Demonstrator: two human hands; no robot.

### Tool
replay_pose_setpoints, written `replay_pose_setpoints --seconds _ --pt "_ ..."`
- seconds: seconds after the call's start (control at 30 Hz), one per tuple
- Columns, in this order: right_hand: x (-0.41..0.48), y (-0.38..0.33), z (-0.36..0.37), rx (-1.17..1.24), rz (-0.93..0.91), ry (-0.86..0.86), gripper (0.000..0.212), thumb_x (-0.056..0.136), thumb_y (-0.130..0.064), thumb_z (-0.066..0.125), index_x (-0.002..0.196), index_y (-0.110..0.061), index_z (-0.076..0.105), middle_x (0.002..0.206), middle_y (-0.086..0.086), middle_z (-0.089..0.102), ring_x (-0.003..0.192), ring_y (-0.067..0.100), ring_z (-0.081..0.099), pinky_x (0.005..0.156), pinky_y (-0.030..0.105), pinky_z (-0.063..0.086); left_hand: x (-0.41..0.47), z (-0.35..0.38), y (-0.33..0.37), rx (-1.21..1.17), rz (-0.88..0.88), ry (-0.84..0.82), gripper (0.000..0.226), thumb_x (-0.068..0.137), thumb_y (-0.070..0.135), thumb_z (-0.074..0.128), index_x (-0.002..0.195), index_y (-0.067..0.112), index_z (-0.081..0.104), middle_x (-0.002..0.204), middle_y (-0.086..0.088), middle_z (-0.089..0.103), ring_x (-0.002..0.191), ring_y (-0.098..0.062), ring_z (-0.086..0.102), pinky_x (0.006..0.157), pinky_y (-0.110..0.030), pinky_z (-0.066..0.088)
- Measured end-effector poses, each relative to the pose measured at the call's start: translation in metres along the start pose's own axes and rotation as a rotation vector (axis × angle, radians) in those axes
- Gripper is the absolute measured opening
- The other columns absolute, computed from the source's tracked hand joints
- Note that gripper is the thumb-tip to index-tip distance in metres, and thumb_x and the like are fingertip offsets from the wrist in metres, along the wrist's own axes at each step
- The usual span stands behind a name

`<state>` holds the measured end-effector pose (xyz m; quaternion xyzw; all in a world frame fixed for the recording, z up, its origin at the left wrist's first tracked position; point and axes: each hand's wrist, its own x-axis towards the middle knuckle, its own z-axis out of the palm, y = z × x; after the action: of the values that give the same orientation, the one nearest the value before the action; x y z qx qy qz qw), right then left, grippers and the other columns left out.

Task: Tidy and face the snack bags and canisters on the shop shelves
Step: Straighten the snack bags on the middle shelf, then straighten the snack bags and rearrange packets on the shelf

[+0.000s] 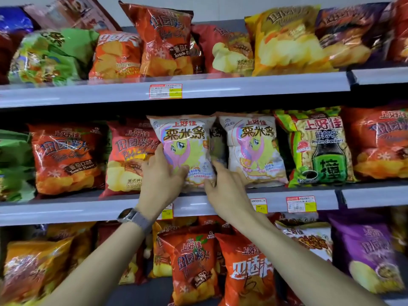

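Three grey shop shelves fill the frame, one above the other, all packed with shiny, crinkly snack bags. Near the middle of the frame, on the middle shelf (88, 208), stand two white bags with a pink and yellow pony on them. They stand side by side. The left pony bag (185, 149) tilts a little and is held at its bottom by both hands. The left hand (161, 175) has its grip closed on the bag's lower left edge, thumb on the front. A watch (132, 217) with a grey band sits on that wrist. The right hand (223, 186) has its grip partly open, with fingers pressing the bag's lower right corner. The right pony bag (254, 149) stands just beside it. Right of that is one green bag (318, 146) with a bottle picture. Four white and red price tags show on the shelf edges.
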<state>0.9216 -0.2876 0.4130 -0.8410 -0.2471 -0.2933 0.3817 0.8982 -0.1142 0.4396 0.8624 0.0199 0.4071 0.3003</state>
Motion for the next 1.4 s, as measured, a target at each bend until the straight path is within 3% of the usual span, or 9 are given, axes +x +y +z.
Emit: replay_pose_setpoints --seconds 0.13,0.4,0.57,0.77,0.9,1.0,1.1,1.27,1.4 --pt "-0.004 0.003 0.001 -0.135 -0.036 0.027 0.056 0.101 -0.026 0.059 0.153 -0.014 0.044 0.119 0.013 0.071 0.111 0.039 0.060 0.089 0.043 0.049 -0.002 0.006 0.001 0.094 -0.051 -0.020 0.083 0.096 0.044 0.067 0.162 0.010 0.029 0.140 -0.024 0.044 0.132 -0.043 0.034 0.113 -0.050 0.023" --pt "-0.010 0.009 -0.007 -0.180 -0.129 0.138 0.049 0.096 -0.022 0.062 0.143 -0.012 0.056 0.110 0.011 0.072 0.091 0.037 0.065 0.096 0.044 0.048 -0.014 0.004 0.005 -0.050 -0.030 -0.009 0.076 0.092 0.047 0.069 0.155 0.017 0.038 0.119 -0.009 0.067 0.102 -0.035 0.063 0.087 -0.049 0.054" --pt "-0.011 0.011 -0.004 -0.238 -0.085 0.057 0.046 0.093 -0.026 0.064 0.136 -0.009 0.059 0.109 0.012 0.067 0.099 0.036 0.061 0.084 0.041 0.045 -0.023 -0.003 0.013 -0.094 0.018 -0.045 0.069 0.096 0.037 0.072 0.154 0.018 0.039 0.126 -0.002 0.065 0.113 -0.030 0.061 0.090 -0.046 0.053" --pt "-0.024 -0.011 -0.018 -0.258 -0.099 0.051 0.058 0.097 -0.036 0.060 0.149 -0.012 0.050 0.136 0.009 0.061 0.122 0.031 0.055 0.098 0.042 0.047 -0.026 -0.028 0.014 -0.041 -0.014 -0.215 0.068 0.101 0.027 0.069 0.153 0.008 0.030 0.119 0.002 0.064 0.109 -0.025 0.064 0.076 -0.029 0.040" --pt "-0.036 -0.049 -0.025 -0.308 -0.152 0.092 0.051 0.100 -0.041 0.055 0.144 -0.017 0.054 0.138 0.002 0.060 0.125 0.024 0.054 0.096 0.039 0.046 -0.033 -0.054 0.009 -0.006 0.110 -0.255 0.038 0.099 0.026 0.068 0.135 0.016 0.056 0.123 0.005 0.065 0.111 -0.022 0.061 0.081 -0.032 0.044" --pt "-0.045 -0.083 -0.013 -0.333 -0.130 0.087 0.040 0.098 -0.044 0.055 0.130 -0.022 0.064 0.124 -0.002 0.066 0.116 0.024 0.060 0.086 0.038 0.048 -0.036 -0.077 -0.007 0.018 0.153 -0.284 0.027 0.101 0.033 0.065 0.127 0.026 0.070 0.115 -0.003 0.076 0.107 -0.026 0.069 0.090 -0.043 0.055" --pt "-0.050 -0.115 0.013 -0.351 -0.131 0.070 0.035 0.097 -0.048 0.054 0.123 -0.027 0.065 0.119 -0.006 0.066 0.116 0.021 0.059 0.084 0.037 0.048 -0.041 -0.107 -0.033 0.103 0.156 -0.255 0.030 0.100 0.032 0.064 0.128 0.024 0.073 0.123 0.001 0.075 0.114 -0.023 0.069 0.091 -0.033 0.052" --pt "-0.051 -0.175 0.072 -0.395 -0.125 -0.047 0.042 0.099 -0.051 0.050 0.130 -0.026 0.061 0.127 -0.005 0.062 0.119 0.023 0.057 0.088 0.037 0.047 -0.047 -0.179 -0.103 0.231 0.127 -0.261 0.050 0.089 0.053 0.051 0.129 0.030 0.071 0.121 0.008 0.075 0.112 -0.018 0.068 0.091 -0.035 0.055" --pt "-0.047 -0.214 0.108 -0.464 -0.122 -0.178 0.048 0.098 -0.054 0.049 0.137 -0.026 0.054 0.134 -0.003 0.060 0.124 0.027 0.055 0.093 0.041 0.050 -0.048 -0.236 -0.164 0.349 0.083 -0.302 0.038 0.099 0.046 0.062 0.130 0.026 0.070 0.122 0.008 0.072 0.116 -0.019 0.063 0.093 -0.035 0.051"
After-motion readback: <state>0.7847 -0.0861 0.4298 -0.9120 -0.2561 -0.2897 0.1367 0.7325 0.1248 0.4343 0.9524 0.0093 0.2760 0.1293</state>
